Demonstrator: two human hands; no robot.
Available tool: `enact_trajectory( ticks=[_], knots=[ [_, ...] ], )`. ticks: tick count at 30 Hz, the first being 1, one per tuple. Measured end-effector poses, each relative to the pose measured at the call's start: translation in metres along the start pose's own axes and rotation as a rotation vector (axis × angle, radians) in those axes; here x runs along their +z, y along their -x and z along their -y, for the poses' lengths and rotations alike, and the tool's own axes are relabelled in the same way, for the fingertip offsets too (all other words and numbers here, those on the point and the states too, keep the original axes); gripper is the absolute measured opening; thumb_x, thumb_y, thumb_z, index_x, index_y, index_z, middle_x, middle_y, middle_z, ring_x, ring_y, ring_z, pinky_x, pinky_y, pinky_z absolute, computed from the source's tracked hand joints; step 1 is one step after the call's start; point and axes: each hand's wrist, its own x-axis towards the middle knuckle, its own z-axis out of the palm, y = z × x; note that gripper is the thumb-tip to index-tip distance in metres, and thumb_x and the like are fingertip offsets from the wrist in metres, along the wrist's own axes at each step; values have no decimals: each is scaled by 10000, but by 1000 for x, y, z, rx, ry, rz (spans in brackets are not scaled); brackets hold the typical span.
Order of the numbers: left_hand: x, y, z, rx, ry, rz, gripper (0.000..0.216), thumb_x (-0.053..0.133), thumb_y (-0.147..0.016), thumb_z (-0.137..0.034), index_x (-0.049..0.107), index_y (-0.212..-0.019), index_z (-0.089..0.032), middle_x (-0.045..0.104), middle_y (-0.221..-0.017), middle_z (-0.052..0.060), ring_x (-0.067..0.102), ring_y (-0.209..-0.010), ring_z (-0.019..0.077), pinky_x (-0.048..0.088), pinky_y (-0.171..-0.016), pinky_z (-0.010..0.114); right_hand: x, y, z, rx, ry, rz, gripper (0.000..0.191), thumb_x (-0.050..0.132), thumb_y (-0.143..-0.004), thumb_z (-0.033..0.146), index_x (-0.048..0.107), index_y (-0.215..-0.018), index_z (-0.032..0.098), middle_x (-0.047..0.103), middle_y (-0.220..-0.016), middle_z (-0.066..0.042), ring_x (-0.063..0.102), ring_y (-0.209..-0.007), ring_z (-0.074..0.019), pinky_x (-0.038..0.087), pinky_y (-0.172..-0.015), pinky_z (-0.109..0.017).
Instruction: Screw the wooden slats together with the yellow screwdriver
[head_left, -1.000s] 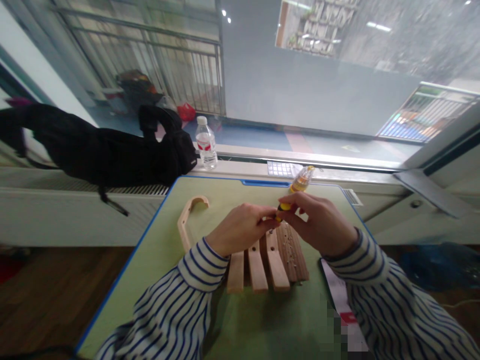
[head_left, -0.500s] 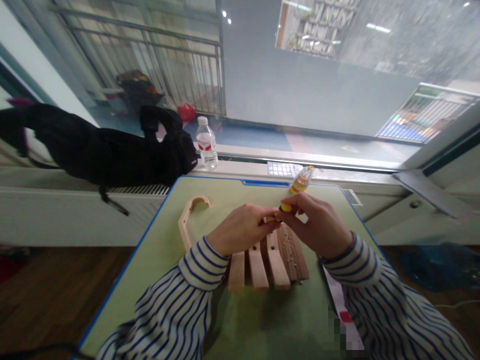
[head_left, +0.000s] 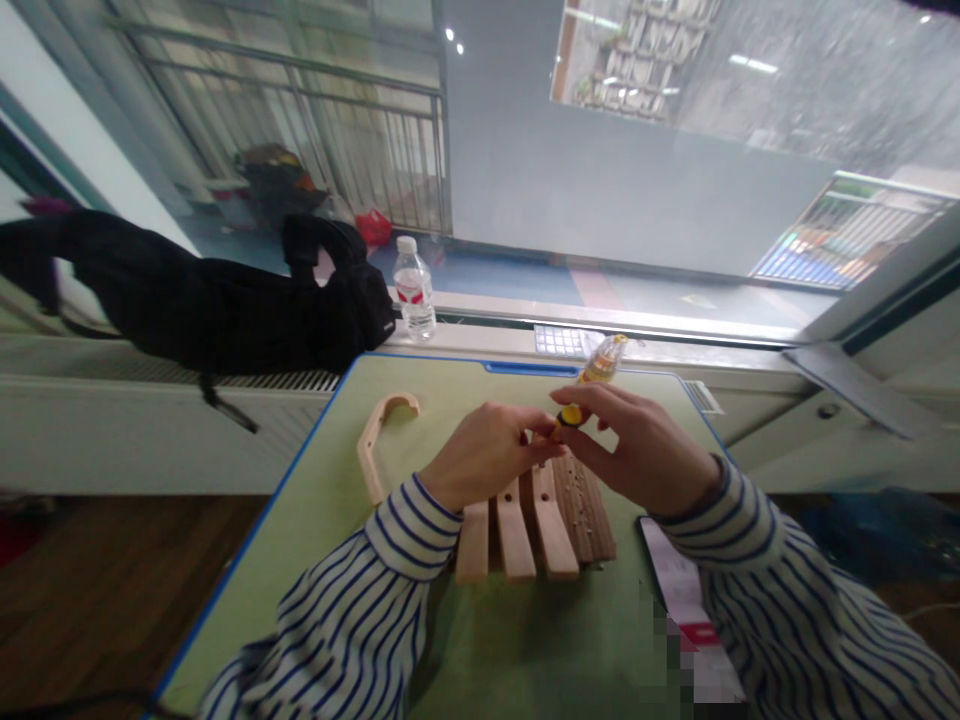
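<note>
So I'm seeing the right hand (head_left: 637,455) pinch a yellow-handled tool (head_left: 568,415), left hand (head_left: 484,455) pinched closed beside it, over wooden slats (head_left: 517,530).

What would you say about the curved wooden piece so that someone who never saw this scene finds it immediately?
Find the blue-edged green table below the window. On its left part, apart from the left hand, lies the curved wooden piece. Unlike the straight slats near that hand, it bends into a hook at its far end.
</note>
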Motion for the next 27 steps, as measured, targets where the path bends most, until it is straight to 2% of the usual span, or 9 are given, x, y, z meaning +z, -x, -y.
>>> enact_trajectory(
  ticks=[5,17,27],
  knots=[
    [-1,0,-1,19,-3,12,264,501,-807,-407,656,-903,-215,650,-755,-14,560,-651,119,393,-598,218,-3,-3,-1,-22,15,48,208,445,-843,278,584,-976,198,634,-922,-35,578,-811,-134,452,-721,-284],
    [0,0,4,65,-34,39,294,467,-845,-325,596,-1097,-244,666,-890,32,582,-752,139,411,-664,236,9,-3,-4,41,61,-69,208,491,-822,339,583,-915,177,608,-799,-21,558,-702,-120,435,-638,-258],
    [-1,0,3,115,8,87,235,448,-852,-241,627,-1004,-225,655,-905,14,580,-808,135,414,-702,232,18,5,-8,67,37,-152,167,537,-794,319,563,-862,168,559,-748,-12,515,-634,-101,422,-600,-241]
  ],
)
